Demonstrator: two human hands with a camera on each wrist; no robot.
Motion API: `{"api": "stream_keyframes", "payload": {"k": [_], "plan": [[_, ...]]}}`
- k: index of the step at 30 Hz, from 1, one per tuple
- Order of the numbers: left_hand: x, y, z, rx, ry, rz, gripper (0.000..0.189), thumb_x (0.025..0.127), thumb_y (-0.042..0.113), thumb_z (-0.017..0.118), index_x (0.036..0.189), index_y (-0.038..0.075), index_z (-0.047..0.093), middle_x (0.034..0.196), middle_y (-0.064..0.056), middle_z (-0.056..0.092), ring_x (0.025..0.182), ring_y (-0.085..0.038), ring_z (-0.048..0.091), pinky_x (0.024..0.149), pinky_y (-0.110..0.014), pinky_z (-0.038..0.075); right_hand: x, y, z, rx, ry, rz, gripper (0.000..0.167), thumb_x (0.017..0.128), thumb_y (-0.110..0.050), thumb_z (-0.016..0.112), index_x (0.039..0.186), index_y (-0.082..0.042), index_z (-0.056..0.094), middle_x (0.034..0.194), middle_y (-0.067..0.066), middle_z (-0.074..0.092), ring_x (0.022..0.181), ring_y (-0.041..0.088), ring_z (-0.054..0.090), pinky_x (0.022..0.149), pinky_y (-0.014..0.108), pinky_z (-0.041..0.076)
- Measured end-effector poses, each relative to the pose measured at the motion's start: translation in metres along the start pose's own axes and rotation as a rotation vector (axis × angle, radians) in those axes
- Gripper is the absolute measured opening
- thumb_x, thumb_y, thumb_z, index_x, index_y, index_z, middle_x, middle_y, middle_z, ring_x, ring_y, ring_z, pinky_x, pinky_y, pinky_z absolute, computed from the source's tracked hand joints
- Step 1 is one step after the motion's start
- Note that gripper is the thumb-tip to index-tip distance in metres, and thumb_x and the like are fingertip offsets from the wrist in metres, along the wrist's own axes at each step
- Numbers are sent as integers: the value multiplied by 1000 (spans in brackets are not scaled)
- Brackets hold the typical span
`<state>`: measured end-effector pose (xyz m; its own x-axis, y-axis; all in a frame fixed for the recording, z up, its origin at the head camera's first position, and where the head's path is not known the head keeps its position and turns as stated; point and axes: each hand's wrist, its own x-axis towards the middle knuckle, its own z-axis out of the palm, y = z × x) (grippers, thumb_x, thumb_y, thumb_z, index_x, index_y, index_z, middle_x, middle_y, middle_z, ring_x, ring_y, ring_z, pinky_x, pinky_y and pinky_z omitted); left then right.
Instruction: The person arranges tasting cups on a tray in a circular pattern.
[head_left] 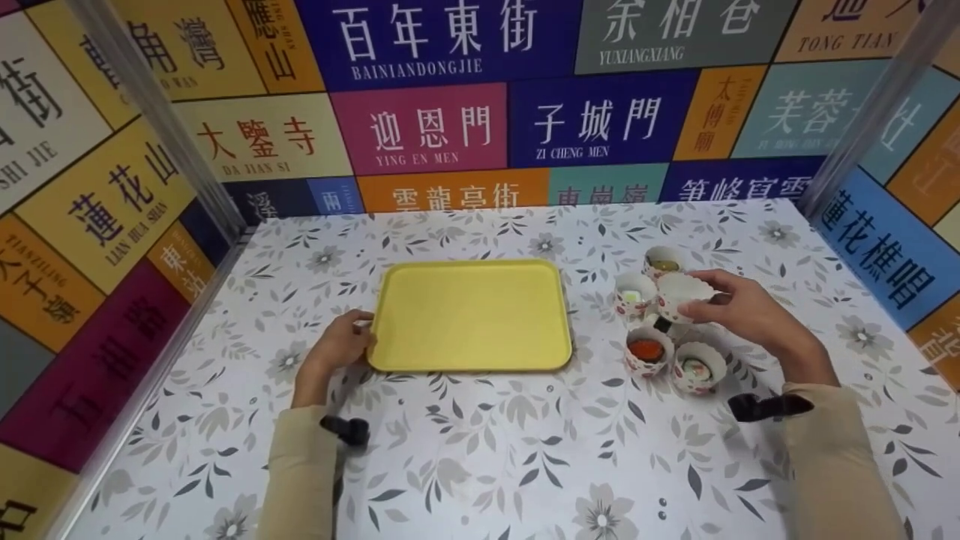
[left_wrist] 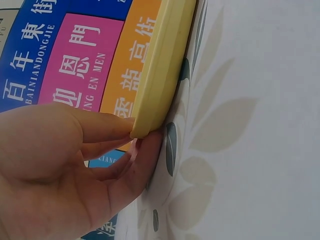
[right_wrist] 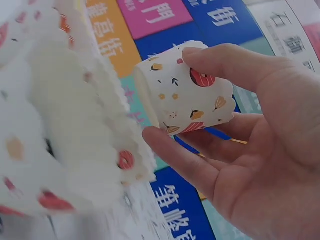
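Observation:
My left hand (head_left: 341,345) pinches the left edge of a yellow tray (head_left: 472,315), thumb above and fingers beneath the rim in the left wrist view. The tray is bare inside. At the right, my right hand (head_left: 754,311) grips a white paper baking cup (right_wrist: 182,92) with a scalloped rim and printed flowers, thumb on one side and fingers on the other. It overlaps a cluster of similar cups in the head view: a back cup (head_left: 661,261), a left cup (head_left: 628,300), a front cup (head_left: 646,367) with something orange-red inside, and a front-right cup (head_left: 694,386).
A tablecloth (head_left: 480,450) with grey leaves and flowers covers the table. Behind it stands a wall (head_left: 442,127) of coloured panels with Chinese lettering, continuing along both sides. A small dark piece (head_left: 662,324) shows between the cups.

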<state>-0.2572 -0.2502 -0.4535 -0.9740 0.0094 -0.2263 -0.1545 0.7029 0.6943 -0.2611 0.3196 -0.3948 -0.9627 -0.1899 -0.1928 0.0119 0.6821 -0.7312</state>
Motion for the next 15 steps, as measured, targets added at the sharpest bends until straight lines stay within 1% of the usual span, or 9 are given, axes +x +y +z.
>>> {"api": "stream_keyframes", "payload": {"k": [4,6,9,11,13,15], "plan": [[0,0,1,-9,4,-6,46,101,10,49,145,-2,46,122,-23,63,102,-27,63,84,-35,52,2,-10,9,15,-9,5,95,90,-56,67,159,-7,25,159,27,31,142,48,37,111,65,36],[0,0,1,-10,-2,-4,46,101,9,49,146,-3,45,124,-25,62,105,-29,63,86,-36,52,3,-14,14,28,-5,6,95,89,-57,68,159,-8,26,158,26,34,142,47,39,111,64,37],[1,0,2,-12,-2,-15,47,101,10,50,146,-2,45,125,-24,62,106,-28,62,86,-36,52,4,-18,19,48,12,-6,92,89,-56,68,158,-9,28,155,23,41,138,43,45,108,60,42],[1,0,2,-15,-3,-20,47,101,10,50,146,-1,46,125,-24,62,104,-27,62,85,-35,52,5,-20,23,51,29,-18,88,90,-55,67,158,-11,31,152,21,45,131,34,54,103,52,48],[1,-1,1,-19,1,-21,46,100,10,50,145,-1,46,123,-24,62,102,-25,62,83,-33,52,7,-22,26,55,45,-38,84,92,-53,66,157,-12,33,149,19,49,119,19,62,97,41,52],[1,-1,1,-32,-2,-22,47,101,10,50,146,-1,46,123,-24,62,100,-25,63,80,-32,52,7,-25,30,69,59,-58,80,92,-52,67,156,-13,36,146,17,51,106,2,63,90,31,54]]}}
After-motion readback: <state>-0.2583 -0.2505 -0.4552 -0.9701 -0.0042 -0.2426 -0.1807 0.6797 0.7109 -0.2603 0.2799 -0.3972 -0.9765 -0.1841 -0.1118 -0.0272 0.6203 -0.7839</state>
